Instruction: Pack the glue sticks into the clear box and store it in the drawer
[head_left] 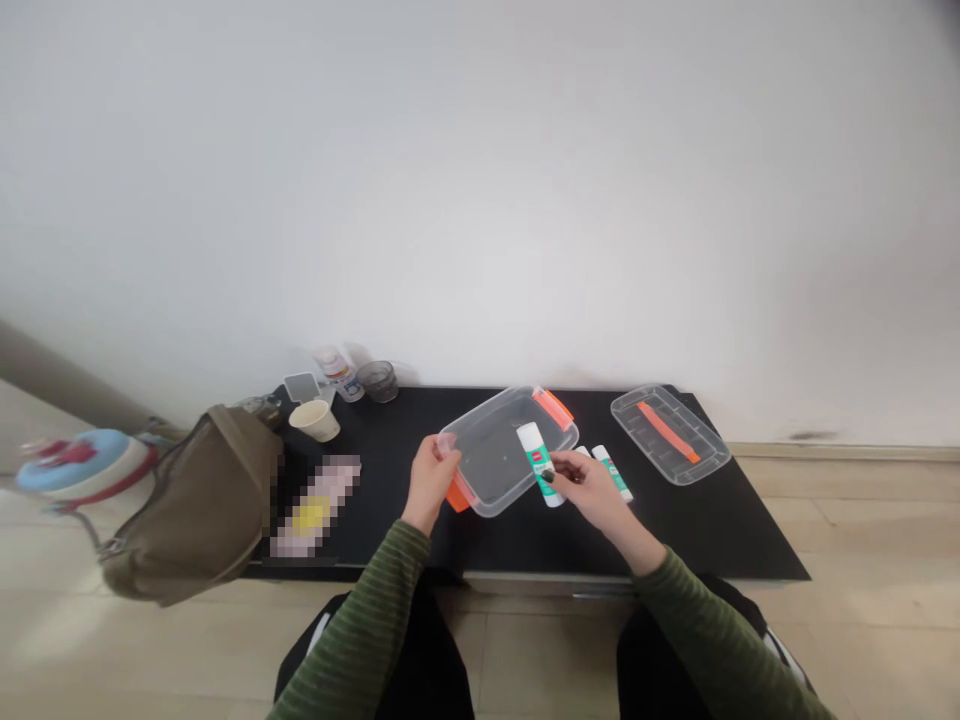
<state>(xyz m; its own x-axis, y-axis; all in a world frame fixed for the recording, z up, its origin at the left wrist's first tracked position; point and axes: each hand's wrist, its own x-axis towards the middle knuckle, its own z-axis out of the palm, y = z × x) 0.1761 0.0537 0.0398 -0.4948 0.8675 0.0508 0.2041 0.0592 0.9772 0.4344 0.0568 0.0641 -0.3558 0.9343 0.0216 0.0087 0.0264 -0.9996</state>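
Note:
My left hand (433, 478) grips the near-left corner of a clear plastic box (491, 460) with orange side latches, thumb over its rim. The box has no lid on it, and nothing shows inside. Between the thumb and fingers of my right hand (589, 487) is a glue stick (539, 463), white with a green label, tilted at the box's right side. Behind that hand, more glue sticks (613, 472) lie on the black table, partly hidden by my fingers. The clear lid (670, 433) with an orange handle rests farther right.
A brown bag (199, 500) stands at the table's left end. Near it are a paper cup (315, 421), a white bottle (340, 374), a dark glass bowl (378, 381) and a blurred-out flat item (315, 507). A white wall rises behind the black table (720, 530).

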